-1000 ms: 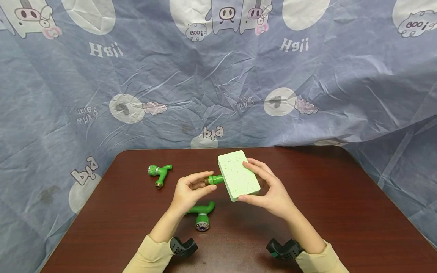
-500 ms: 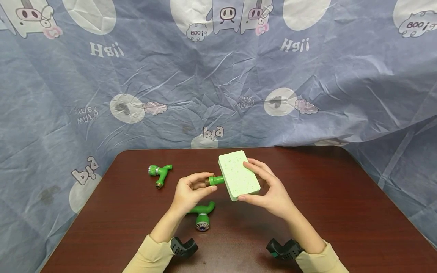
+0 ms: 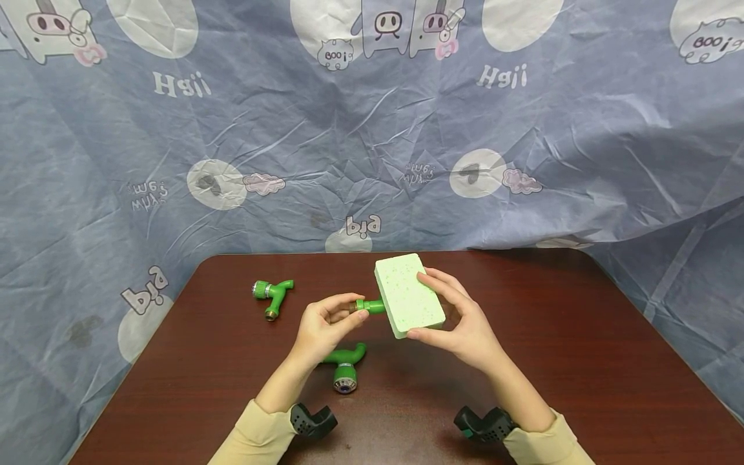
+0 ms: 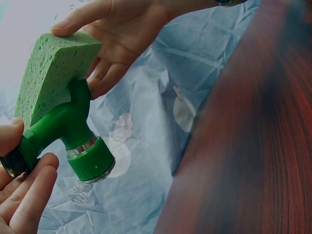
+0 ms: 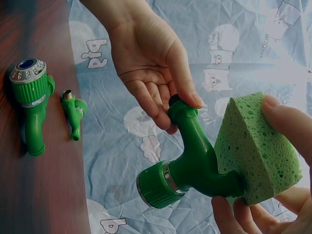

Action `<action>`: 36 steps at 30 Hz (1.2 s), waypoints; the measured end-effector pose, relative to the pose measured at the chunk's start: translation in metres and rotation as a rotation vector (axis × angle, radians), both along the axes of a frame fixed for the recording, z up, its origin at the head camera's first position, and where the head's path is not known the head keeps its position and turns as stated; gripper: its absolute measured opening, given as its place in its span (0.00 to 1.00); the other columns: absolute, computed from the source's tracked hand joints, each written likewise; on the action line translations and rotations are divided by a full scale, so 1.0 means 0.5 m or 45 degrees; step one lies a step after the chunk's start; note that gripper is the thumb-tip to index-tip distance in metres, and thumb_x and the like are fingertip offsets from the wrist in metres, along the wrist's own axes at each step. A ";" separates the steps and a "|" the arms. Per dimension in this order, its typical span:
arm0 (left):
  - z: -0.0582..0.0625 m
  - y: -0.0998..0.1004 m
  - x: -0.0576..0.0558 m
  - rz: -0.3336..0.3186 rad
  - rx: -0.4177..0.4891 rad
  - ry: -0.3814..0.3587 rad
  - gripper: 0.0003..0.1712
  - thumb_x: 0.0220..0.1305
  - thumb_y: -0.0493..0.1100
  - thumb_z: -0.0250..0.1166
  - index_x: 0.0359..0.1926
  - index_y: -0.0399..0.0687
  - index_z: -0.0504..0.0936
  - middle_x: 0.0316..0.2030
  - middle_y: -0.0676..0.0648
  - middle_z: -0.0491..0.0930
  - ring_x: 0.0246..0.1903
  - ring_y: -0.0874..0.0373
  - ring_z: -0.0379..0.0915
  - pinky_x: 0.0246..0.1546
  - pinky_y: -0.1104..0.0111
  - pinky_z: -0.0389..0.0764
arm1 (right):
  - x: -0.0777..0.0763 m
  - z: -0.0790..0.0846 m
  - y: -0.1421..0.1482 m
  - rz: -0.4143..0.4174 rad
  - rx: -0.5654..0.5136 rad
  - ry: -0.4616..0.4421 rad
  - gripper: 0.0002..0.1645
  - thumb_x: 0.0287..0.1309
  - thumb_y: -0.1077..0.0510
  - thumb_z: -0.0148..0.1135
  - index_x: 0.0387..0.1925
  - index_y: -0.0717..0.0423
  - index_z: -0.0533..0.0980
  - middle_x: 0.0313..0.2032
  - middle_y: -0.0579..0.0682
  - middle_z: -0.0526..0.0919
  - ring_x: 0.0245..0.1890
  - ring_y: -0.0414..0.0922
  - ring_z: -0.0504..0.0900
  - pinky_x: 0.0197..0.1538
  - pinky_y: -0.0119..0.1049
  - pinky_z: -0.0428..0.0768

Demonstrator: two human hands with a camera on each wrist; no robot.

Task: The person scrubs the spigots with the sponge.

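Between thumb and fingers, my left hand (image 3: 325,323) pinches a green faucet (image 5: 195,151) by its dark threaded inlet end. The faucet's ribbed knob (image 4: 91,160) points away from the sponge, as the left wrist view shows. A pale green speckled sponge (image 3: 409,294) is gripped along its edges by my right hand (image 3: 465,323), thumb on one side and fingers on the other. In the right wrist view the sponge's porous face touches the spout end of the faucet. From the head view the sponge hides most of the faucet. Both things are held up above the table.
Two more green faucets lie on the dark wooden table (image 3: 552,361): one (image 3: 345,365) just below my left hand, partly covered by it, the other (image 3: 273,298) farther back on the left. A blue printed cloth (image 3: 372,129) hangs behind the table.
The sponge and right hand have shifted slightly up and to the right, showing a bit more of the faucet's neck. My left hand has barely moved.
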State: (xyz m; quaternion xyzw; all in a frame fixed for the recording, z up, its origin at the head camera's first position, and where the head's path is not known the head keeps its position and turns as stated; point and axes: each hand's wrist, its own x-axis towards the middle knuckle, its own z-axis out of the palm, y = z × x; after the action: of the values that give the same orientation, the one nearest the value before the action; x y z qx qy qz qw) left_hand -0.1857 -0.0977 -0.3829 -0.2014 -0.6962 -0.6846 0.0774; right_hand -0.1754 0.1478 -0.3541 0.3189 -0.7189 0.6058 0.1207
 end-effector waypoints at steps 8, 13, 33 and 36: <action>-0.004 -0.003 -0.004 -0.076 0.071 0.036 0.16 0.57 0.30 0.66 0.47 0.28 0.79 0.35 0.31 0.81 0.30 0.54 0.82 0.34 0.57 0.83 | -0.002 -0.001 0.001 -0.001 0.016 -0.001 0.48 0.34 0.74 0.76 0.62 0.64 0.67 0.64 0.56 0.61 0.56 0.44 0.70 0.47 0.26 0.76; -0.009 -0.002 -0.007 -0.092 0.099 0.051 0.15 0.57 0.30 0.65 0.47 0.30 0.78 0.35 0.30 0.80 0.28 0.56 0.82 0.33 0.53 0.82 | -0.002 -0.004 0.000 0.001 0.014 0.006 0.47 0.34 0.74 0.75 0.62 0.64 0.67 0.64 0.57 0.62 0.55 0.44 0.70 0.46 0.26 0.76; -0.012 0.007 -0.009 0.053 0.222 0.045 0.15 0.57 0.31 0.66 0.45 0.29 0.77 0.32 0.33 0.80 0.28 0.56 0.82 0.34 0.56 0.83 | 0.003 -0.004 -0.005 0.017 0.002 -0.010 0.47 0.36 0.74 0.74 0.62 0.63 0.67 0.64 0.57 0.61 0.53 0.44 0.72 0.46 0.27 0.76; -0.015 0.013 -0.007 0.063 0.208 0.038 0.15 0.57 0.31 0.66 0.45 0.29 0.77 0.32 0.31 0.79 0.28 0.54 0.82 0.34 0.54 0.82 | 0.008 -0.006 -0.011 0.011 0.030 0.004 0.47 0.35 0.72 0.76 0.62 0.62 0.68 0.64 0.56 0.62 0.51 0.43 0.74 0.46 0.27 0.76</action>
State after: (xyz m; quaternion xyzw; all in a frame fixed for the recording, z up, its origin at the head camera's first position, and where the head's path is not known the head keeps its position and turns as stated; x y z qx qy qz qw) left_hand -0.1891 -0.0913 -0.3902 -0.1873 -0.6415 -0.7340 0.1210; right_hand -0.1715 0.1421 -0.3573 0.3244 -0.7245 0.5971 0.1154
